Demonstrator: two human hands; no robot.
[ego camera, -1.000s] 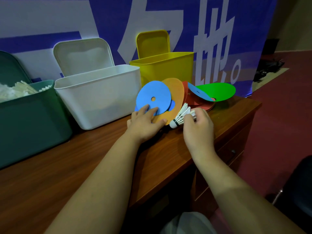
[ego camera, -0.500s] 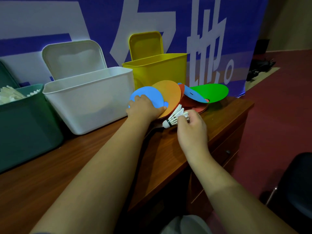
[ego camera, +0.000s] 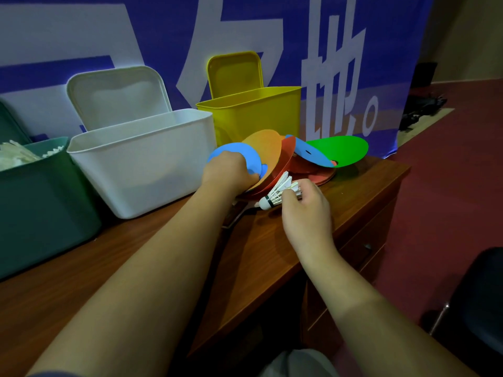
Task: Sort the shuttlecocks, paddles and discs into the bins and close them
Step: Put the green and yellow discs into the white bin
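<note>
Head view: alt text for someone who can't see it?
The right hand pinches a white feathered shuttlecock; the left hand grips a round blue disc above the wooden desk. A white plastic bin and yellow plastic bin stand open behind.

One wide-angle view from the person's head faces forward and down onto the brown wooden desk (ego camera: 258, 254). It sits close: the forearms (ego camera: 152, 268) run up from the bottom edge to the left hand (ego camera: 228, 172) and right hand (ego camera: 304, 210) near mid-frame (verticals lean near the borders). The blue-and-white printed banner (ego camera: 326, 36) closes the back; the dark green plastic bin (ego camera: 40, 202) is cropped at left
</note>
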